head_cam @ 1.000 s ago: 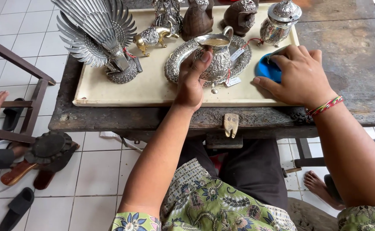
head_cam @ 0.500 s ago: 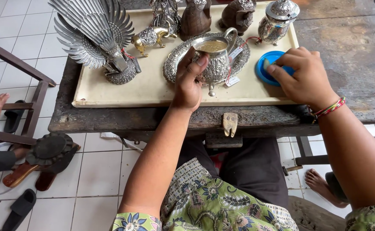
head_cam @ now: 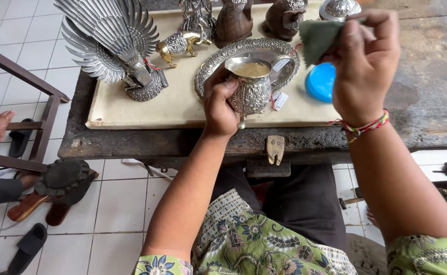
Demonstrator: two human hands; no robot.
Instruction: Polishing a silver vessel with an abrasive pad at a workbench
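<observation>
Since a second ago the right hand (head_cam: 363, 61) has risen off the blue lid (head_cam: 320, 81), now pinching a green cloth (head_cam: 318, 36); the left hand (head_cam: 221, 102) has lifted the embossed silver jug (head_cam: 251, 86) clear of the oval silver tray (head_cam: 218, 61). The dark worn workbench (head_cam: 427, 97) carries a cream board (head_cam: 182, 109) over white floor tiles. Bare board lies before the silver bird figure (head_cam: 111, 40).

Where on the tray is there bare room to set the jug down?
Bare tray lies in front, between the winged bird figure and the oval platter. The back row of figures is crowded; the blue lid takes the right end.
</observation>
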